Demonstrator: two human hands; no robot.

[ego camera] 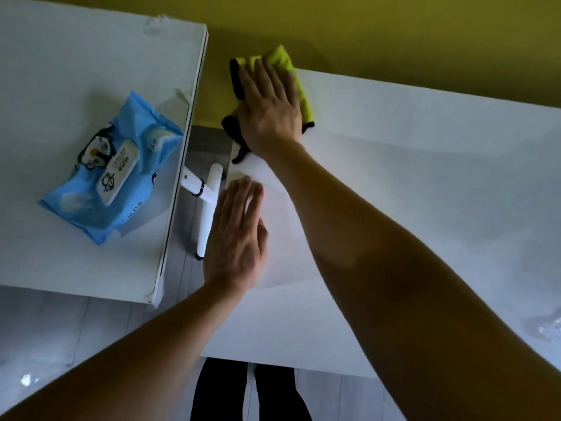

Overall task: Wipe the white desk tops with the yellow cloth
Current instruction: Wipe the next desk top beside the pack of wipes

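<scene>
At eleven o'clock on the right desk top (425, 192): yellow cloth (299, 86), pinned flat under the right hand (270, 110), fingers spread, not curled, likely for broad pressure. Left hand (235, 235) flat and empty at nine o'clock, apparently bracing. Wipes packet (112, 168) idle on the left desk top (60, 71).

My yellow cloth (299, 86) looks fuzzy; the white worktop (409, 183) smooth and matt; left of it, the wipes pack (112, 168) glossy plastic.

You have two white desk tops, left (76, 71) and right (425, 177) | one yellow cloth (299, 86) | one blue wipes pack (112, 168) | two hands, left (236, 235) and right (270, 107)
</scene>
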